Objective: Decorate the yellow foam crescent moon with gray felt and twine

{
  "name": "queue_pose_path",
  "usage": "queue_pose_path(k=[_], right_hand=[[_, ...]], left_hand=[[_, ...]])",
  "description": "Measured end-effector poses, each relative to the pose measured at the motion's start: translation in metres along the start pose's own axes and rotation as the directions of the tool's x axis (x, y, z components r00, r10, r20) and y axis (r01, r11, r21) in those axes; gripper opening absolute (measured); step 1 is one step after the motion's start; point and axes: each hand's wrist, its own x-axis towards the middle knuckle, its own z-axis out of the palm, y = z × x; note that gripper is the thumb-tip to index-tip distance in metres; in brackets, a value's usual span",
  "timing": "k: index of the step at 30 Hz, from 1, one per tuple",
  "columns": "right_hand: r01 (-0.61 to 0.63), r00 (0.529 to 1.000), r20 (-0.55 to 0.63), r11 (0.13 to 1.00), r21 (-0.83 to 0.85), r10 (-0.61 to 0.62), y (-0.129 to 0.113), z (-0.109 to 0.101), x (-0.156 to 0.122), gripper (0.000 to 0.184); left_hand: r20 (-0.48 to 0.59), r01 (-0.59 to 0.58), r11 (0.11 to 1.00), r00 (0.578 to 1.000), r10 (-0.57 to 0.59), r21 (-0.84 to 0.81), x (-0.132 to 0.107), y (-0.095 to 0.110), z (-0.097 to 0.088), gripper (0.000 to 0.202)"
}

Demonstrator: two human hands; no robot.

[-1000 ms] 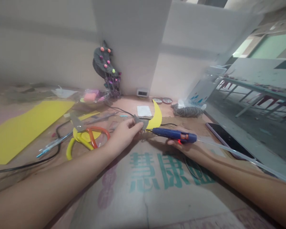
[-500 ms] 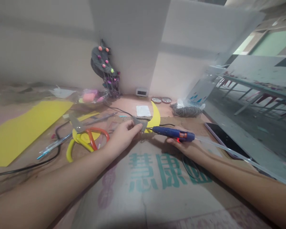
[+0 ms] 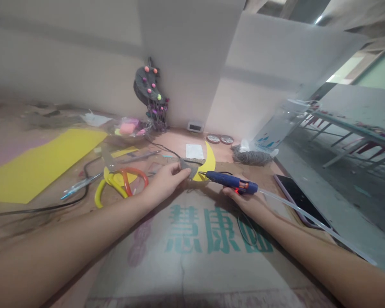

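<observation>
A yellow paper crescent (image 3: 209, 163) with grey yarn (image 3: 186, 167) wrapped at its lower left end is pinched in my left hand (image 3: 171, 177). My right hand (image 3: 240, 199) is closed around a blue hot glue gun (image 3: 229, 179), its red light lit and a long clear glue stick (image 3: 295, 209) coming out of the back. The gun's metal tip is at the crescent's lower part, beside the yarn; whether it touches I cannot tell. Beneath both hands lies a cardboard sheet (image 3: 147, 273) with green printed characters.
Scissors (image 3: 125, 179), a pen (image 3: 81, 186) and yellow paper (image 3: 51, 164) lie left. A grey yarn-wrapped crescent with pompoms (image 3: 149, 87) leans at the back, near a small clock (image 3: 195, 127). Right are a grey yarn bundle (image 3: 252, 156), a clear bottle (image 3: 272, 128) and a phone (image 3: 300, 199).
The view has shifted slightly. The glue gun's tip has moved a little off the yarn edge, over the yellow paper. My left hand keeps its pinch.
</observation>
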Motion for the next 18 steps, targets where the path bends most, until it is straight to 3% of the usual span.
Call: queue_pose_path(k=[10, 18], right_hand=[[-0.004, 0.999, 0.033, 1.0, -0.004, 0.004, -0.006, 0.002, -0.001, 0.023], [-0.004, 0.998, 0.057, 1.0, -0.001, 0.004, -0.009, 0.003, -0.001, 0.019]], left_hand=[[-0.01, -0.016, 1.0, 1.0, 0.016, 0.001, 0.002, -0.003, 0.0, 0.032], [0.012, -0.059, 0.994, 0.998, 0.06, -0.092, 0.001, -0.002, 0.0, 0.029]])
